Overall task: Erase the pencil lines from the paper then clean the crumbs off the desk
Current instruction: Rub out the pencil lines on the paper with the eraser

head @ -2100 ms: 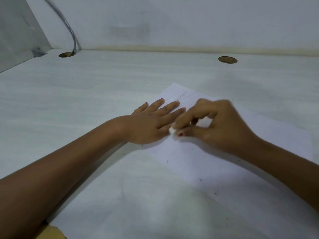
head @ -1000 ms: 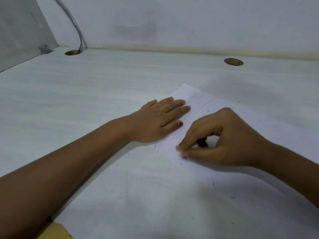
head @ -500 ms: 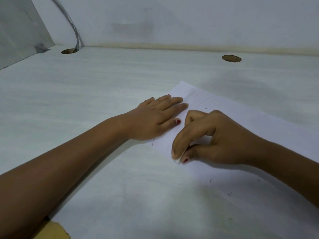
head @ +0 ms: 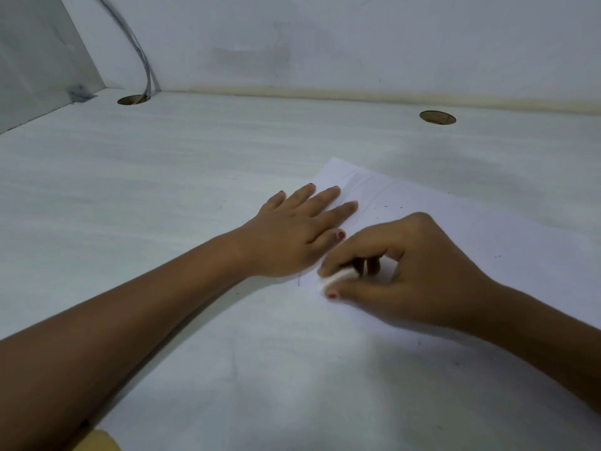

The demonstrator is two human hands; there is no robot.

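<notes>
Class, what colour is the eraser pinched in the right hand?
White, seen in the head view: the eraser in the right hand.

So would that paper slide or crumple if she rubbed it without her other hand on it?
Probably. The paper looks thin and lies flat on a smooth desk, so it would likely slide. The left hand presses it down while the right hand pinches the eraser against it; unheld, it might wrinkle.

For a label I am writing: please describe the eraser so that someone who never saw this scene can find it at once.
On the pale desk lies a white sheet of paper, with the left hand resting flat on it. At its near left edge the right hand pinches the eraser: a small, rounded white block, thick unlike the flat sheet.
</notes>
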